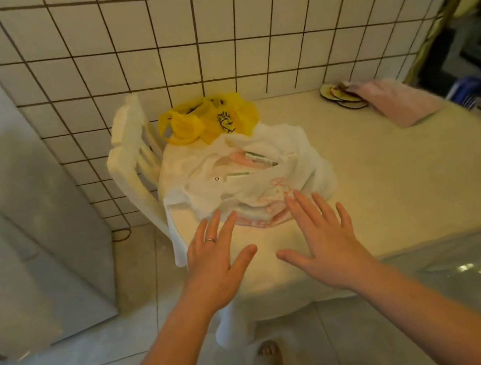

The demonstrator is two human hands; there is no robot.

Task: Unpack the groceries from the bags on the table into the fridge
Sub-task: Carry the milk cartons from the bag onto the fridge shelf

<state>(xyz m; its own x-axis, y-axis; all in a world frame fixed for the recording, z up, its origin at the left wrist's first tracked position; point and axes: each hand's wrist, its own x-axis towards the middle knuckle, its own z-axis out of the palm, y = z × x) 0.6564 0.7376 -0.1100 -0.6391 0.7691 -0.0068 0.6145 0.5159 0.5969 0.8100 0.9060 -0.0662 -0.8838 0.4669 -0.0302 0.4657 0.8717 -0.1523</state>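
Both sets of fingers [308, 209] splayed and empty, left hand [215, 267] and right hand [329, 245] near white bag [248, 177], contents largely hidden

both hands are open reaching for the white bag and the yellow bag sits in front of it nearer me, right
Not quite. The head view shows the yellow bag behind the white bag, by the tiled wall, not nearer you. The left hand and right hand are indeed open, reaching for the white bag.
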